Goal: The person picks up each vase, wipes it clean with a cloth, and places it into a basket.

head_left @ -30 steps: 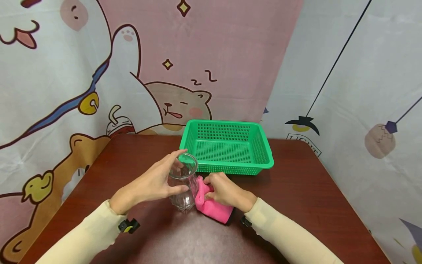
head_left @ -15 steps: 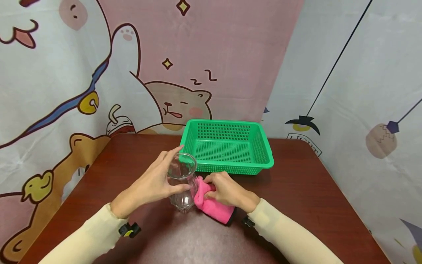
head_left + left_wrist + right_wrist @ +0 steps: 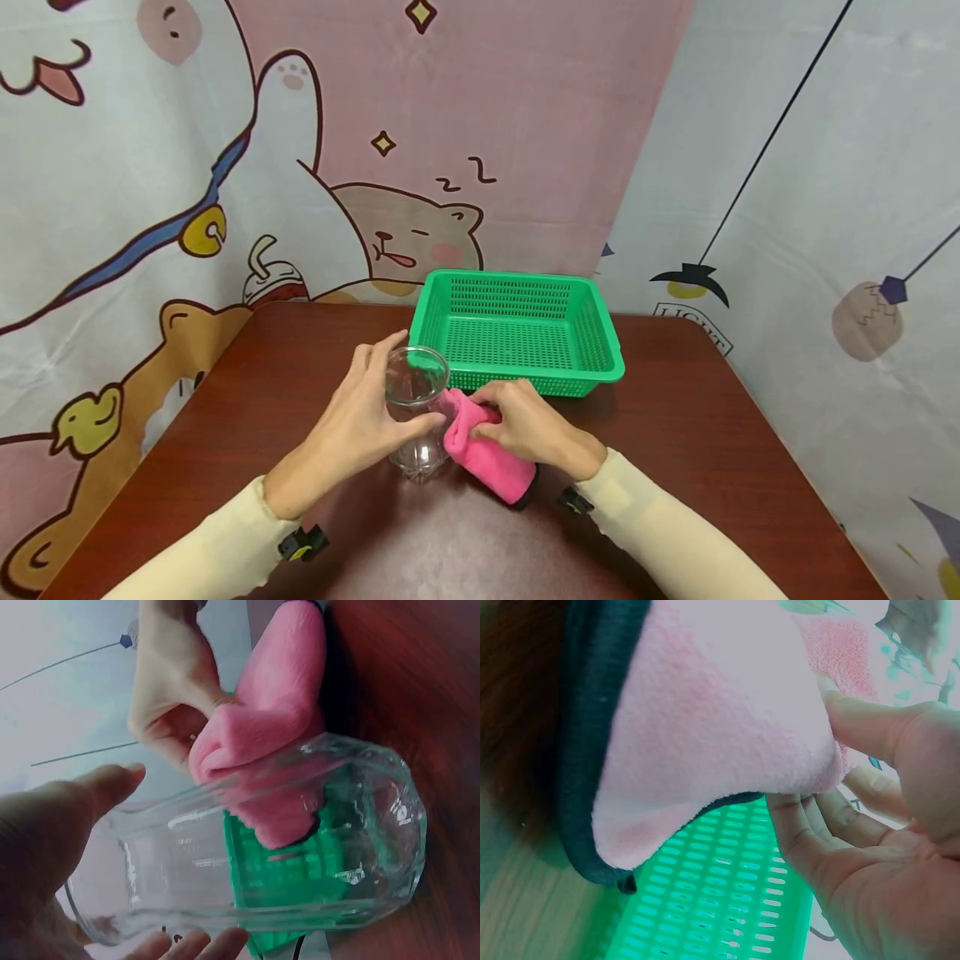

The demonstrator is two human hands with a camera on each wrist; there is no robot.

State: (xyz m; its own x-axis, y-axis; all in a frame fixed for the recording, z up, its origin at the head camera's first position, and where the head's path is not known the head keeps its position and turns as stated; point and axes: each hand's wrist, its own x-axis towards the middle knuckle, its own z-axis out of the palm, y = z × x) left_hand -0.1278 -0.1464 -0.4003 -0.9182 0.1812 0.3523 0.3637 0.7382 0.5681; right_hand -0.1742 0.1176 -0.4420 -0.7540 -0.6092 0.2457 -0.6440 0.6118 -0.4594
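Observation:
A clear glass vase (image 3: 422, 457) stands upright on the table, its rim toward me. My left hand (image 3: 352, 429) holds it from the left near the top, thumb across the front and fingers reaching round the back. In the left wrist view, the vase (image 3: 375, 855) has faceted sides and a thick base. Just right of it, my right hand (image 3: 536, 427) pinches a pink cloth (image 3: 495, 471) between thumb and fingers. The cloth's folded upper part is right at the vase's side. Dark edging trims the cloth (image 3: 705, 712), seen close in the right wrist view.
A green perforated plastic basket (image 3: 525, 372) stands behind the hands on the reddish-brown table (image 3: 690, 450). A cartoon-printed curtain (image 3: 555, 125) hangs behind the table and along both sides.
My left hand has turned a little round the vase, its thumb sliding right across the glass. My right hand has shifted slightly up and right, and the cloth's upper fold sits a bit higher.

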